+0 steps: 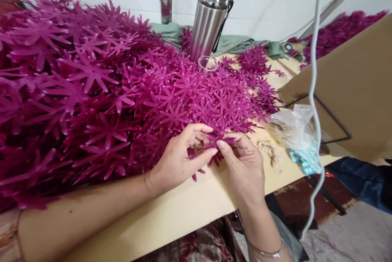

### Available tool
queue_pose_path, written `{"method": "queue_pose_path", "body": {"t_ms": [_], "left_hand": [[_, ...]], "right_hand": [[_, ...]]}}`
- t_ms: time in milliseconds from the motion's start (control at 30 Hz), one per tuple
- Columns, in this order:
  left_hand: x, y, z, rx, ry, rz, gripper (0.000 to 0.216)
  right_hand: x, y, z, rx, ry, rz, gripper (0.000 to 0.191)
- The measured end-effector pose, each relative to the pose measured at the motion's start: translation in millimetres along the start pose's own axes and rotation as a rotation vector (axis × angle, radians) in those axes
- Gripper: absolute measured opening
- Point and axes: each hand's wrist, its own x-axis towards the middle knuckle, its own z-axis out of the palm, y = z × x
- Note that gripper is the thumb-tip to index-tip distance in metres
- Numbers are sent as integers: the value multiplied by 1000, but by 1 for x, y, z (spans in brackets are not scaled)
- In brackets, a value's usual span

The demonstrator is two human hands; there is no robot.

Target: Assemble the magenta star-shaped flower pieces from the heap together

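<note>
A small purple plastic flower piece with narrow petals is between my two hands above the table's front edge. My right hand pinches it, thumb on top and fingers beneath. The fingers of my left hand curl round the petals on its left side, the thumb reaching toward its middle. Part of the piece is hidden by my fingers. Just behind my hands, a large heap of the same purple flower pieces spreads over the left and middle of the table.
A steel and purple thermos stands in the heap, with a clear plastic cup by its base. To the right are a clear plastic bag, a blue-white cloth and a cardboard box. A white cable hangs in front.
</note>
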Motion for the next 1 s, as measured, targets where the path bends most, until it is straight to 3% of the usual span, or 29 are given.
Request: {"method": "queue_pose_path", "body": {"t_ms": [100,400,500,700,933,1000], "left_hand": [[0,3,-1,69,-46,-14,30],[4,-1,-3,134,-17,44,23],[5,-1,-5,169,26,136,23],[9,2,-8,318,100,332,9],[8,3,-7,306,235,345,8],[8,1,-7,279,290,361,7]], "right_hand": [[-3,-1,1,-50,-28,12,15],[-8,3,-2,-164,-179,-44,18],[-7,4,-2,-205,-214,-69,16],[-6,4,1,-465,-100,-253,18],[-7,-2,-4,-117,-259,-75,28],[-6,-3,-6,-42,-238,-66,30]]}}
